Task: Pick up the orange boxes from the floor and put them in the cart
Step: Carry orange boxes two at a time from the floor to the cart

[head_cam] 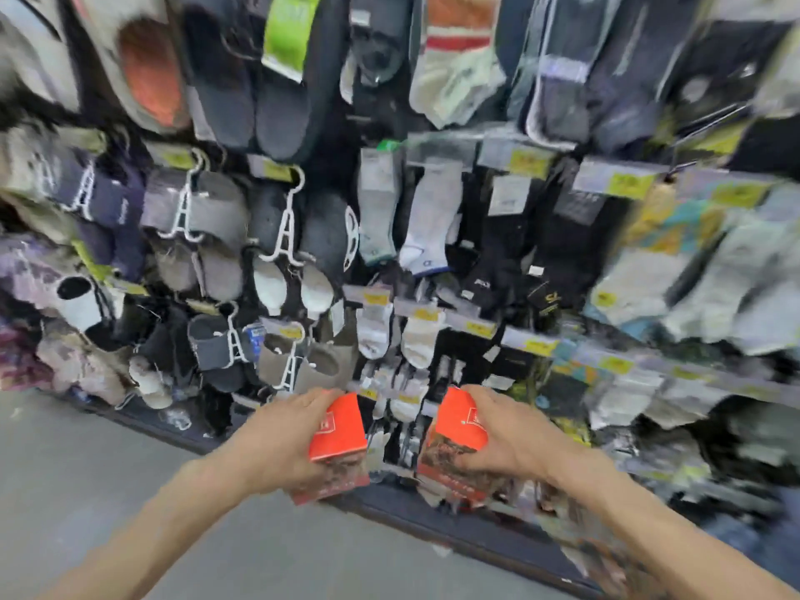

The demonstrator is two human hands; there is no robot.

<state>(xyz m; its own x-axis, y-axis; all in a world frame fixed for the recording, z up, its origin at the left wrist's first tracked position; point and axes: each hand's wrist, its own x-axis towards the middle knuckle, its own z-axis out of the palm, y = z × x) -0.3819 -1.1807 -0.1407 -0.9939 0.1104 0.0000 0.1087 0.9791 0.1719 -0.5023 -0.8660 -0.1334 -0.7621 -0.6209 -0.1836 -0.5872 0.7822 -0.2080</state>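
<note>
Two orange boxes, a left box (337, 430) and a right box (459, 430), are held side by side at 6 o'clock, apart. Left hand (277, 443) and right hand (511, 435) each have fingers clamped around one, before a rack (389, 236) of socks and slippers.

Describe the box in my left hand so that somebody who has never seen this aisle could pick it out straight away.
Start at the big wall of hanging socks and slippers and drop down to the two hands held out in front of it. The left hand grips an orange box, lifted clear of the grey floor. It is the left one of the two; the right hand holds the other orange box.
</note>
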